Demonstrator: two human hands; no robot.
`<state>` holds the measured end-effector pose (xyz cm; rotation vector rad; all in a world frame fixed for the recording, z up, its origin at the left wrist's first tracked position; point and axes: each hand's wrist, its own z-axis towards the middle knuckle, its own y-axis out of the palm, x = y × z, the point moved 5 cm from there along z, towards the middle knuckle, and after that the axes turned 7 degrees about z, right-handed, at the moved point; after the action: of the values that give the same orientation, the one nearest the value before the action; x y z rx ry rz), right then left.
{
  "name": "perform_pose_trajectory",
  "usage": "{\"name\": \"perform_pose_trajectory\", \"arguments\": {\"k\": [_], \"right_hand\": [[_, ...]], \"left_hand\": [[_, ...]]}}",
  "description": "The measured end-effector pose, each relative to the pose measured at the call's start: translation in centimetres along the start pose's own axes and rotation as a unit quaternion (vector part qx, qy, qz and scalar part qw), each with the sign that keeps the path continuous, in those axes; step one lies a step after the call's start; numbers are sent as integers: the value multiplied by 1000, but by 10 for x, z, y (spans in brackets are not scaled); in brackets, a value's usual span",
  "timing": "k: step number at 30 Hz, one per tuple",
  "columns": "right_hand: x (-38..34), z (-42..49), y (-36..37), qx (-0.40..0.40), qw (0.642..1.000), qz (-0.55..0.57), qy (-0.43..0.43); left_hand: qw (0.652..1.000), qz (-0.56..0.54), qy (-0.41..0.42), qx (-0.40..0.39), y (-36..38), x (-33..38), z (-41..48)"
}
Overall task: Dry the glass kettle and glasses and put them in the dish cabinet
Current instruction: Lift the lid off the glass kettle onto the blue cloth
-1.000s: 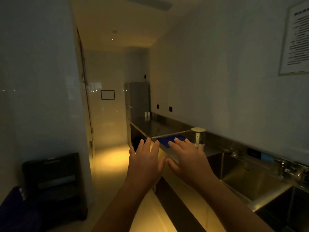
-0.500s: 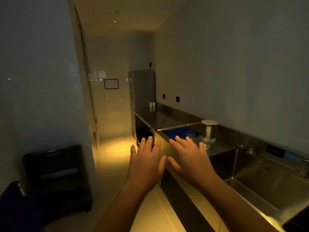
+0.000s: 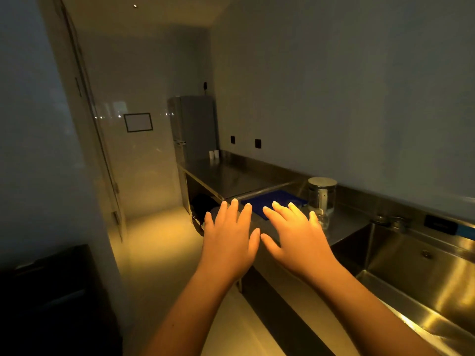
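Task at its start: left hand (image 3: 227, 242) and right hand (image 3: 295, 236) spread flat, holding nothing; kettle (image 3: 321, 195) and a glass (image 3: 323, 220) stand untouched on the counter (image 3: 231, 176).

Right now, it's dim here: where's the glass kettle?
Head view, right of centre: glass kettle on the steel counter by the wall, between blue mat and sink.

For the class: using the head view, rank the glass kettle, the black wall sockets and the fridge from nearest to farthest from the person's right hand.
1. The glass kettle, on the counter just beyond the right hand.
2. The black wall sockets, on the right-hand wall, farther along the counter.
3. The fridge, at the counter's far end.
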<state>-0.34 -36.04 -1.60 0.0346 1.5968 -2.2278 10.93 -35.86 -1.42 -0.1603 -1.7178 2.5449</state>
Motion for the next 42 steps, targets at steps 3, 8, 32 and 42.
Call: {"name": "perform_pose_trajectory", "arguments": {"k": [3, 8, 32, 42], "right_hand": [[20, 32, 14, 1, 1000, -11, 14], [62, 90, 39, 10, 1000, -8, 22], [195, 322, 149, -62, 996, 8, 62], [189, 444, 214, -49, 992, -23, 113]], "left_hand": [[1000, -10, 14, -1, 25, 0, 35], [999, -17, 29, 1, 66, 11, 99], [995, -68, 33, -60, 227, 19, 339], [991, -52, 102, -67, 292, -53, 460]]}}
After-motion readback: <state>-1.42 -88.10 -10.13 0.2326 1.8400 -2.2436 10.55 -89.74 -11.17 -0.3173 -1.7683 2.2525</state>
